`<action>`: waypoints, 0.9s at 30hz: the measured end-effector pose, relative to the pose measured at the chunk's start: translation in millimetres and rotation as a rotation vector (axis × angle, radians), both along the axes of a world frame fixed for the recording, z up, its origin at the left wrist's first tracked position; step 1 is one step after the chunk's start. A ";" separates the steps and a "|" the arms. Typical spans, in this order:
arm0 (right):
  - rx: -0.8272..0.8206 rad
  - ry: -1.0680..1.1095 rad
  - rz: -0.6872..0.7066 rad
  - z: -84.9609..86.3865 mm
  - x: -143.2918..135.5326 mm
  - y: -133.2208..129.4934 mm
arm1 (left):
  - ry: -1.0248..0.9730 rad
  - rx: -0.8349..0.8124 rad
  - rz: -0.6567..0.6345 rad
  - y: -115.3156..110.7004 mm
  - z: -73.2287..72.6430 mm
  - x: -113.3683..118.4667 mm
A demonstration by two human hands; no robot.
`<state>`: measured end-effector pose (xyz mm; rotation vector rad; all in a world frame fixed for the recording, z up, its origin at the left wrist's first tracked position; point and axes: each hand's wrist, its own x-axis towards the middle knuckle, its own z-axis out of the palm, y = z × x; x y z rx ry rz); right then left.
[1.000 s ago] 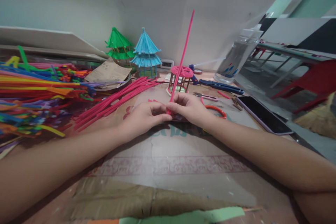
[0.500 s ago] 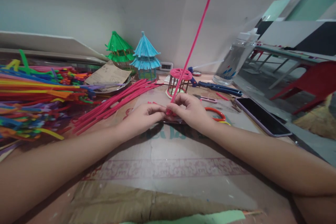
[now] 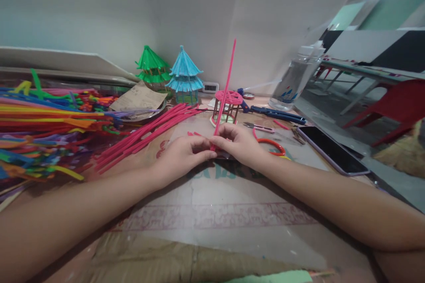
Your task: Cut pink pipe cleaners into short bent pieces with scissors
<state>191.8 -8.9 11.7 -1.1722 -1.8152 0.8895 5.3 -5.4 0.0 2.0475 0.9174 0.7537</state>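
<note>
A long pink pipe cleaner (image 3: 229, 75) stands nearly upright, leaning slightly right at its top. My right hand (image 3: 241, 143) pinches it near the lower end between thumb and fingers. Meeting it there, my left hand (image 3: 184, 157) has thumb and forefinger closed around the bottom of the same stem; the very tip is hidden by the fingers. Just behind the hands is a small round frame (image 3: 229, 97) with a pink top, brown posts and a pale base. Orange-handled scissors (image 3: 272, 146) lie beside my right wrist, partly covered.
Loose pink pipe cleaners (image 3: 146, 137) and a multicoloured heap (image 3: 49, 124) lie left. Behind stand a green model pavilion (image 3: 151, 64) and a blue one (image 3: 184, 73). To the right are a phone (image 3: 332, 148), a clear bottle (image 3: 294, 79), a cutter (image 3: 262, 127) and a dark blue tool (image 3: 279, 114).
The pink pipe cleaner has swung more upright and its top sits lower. Both hands remain together at its lower end, and the view has tilted slightly up.
</note>
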 end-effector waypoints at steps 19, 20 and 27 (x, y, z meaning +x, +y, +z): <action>0.105 -0.058 -0.067 1.3 0.9 -2.3 | -0.005 0.047 -0.018 0.8 1.3 -0.1; 0.097 -0.050 -0.063 0.5 1.5 -1.4 | 0.004 0.063 -0.018 1.1 0.7 -0.3; 0.015 0.008 -0.019 -0.3 2.4 0.5 | 0.046 0.126 -0.002 0.6 0.1 -1.2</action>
